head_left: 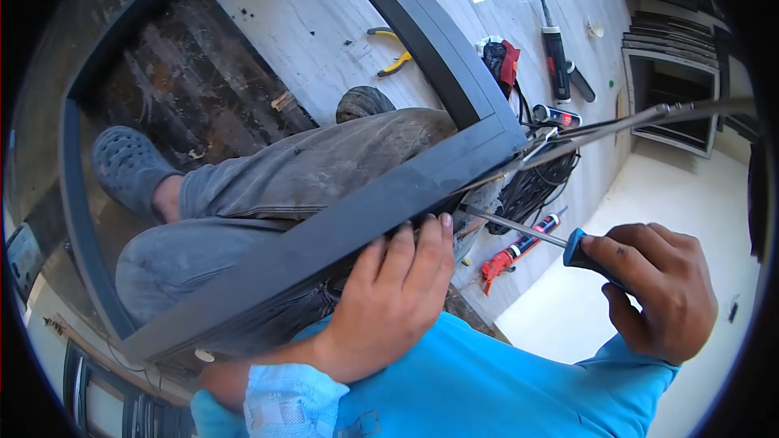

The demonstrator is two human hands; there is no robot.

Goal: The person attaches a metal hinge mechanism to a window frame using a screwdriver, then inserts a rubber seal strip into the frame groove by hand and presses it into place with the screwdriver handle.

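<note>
A large dark grey frame [324, 227] lies across my lap. My left hand [398, 292] rests against its near edge, fingers pressed together on the side of the profile; what they may grip there is hidden. On the right, my right hand [661, 288] is wrapped round the blue and black handle of a screwdriver [519, 229]. The screwdriver's shaft points left, and its tip meets the frame's near side just beyond my left fingertips. Long thin strips [625, 123] run from the frame's corner out to the right.
Yellow-handled pliers [395, 63] lie on the floor beyond the frame's far bar. Black tubes [556, 61], a coil of black cord [540, 182] and a red caulking gun [497, 266] are to the right. More frames [673, 97] lean at the far right.
</note>
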